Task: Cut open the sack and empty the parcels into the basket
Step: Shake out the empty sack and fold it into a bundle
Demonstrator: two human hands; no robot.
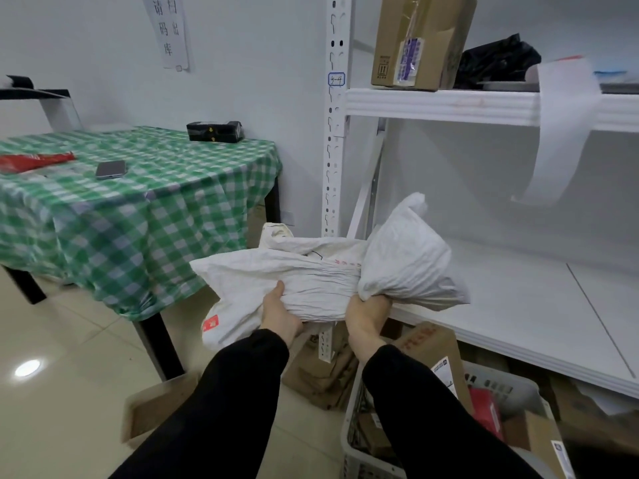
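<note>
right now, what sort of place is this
Most likely a small parcel depot or pickup point. White slotted shelving carries a location tag and a cardboard parcel with a shipping label, a basket on the floor holds more parcels, and the left hand and right hand grip a white sack.

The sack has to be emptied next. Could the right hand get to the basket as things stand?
Probably yes: the basket sits just below the right hand, nothing between them, though that hand grips the sack.
</note>
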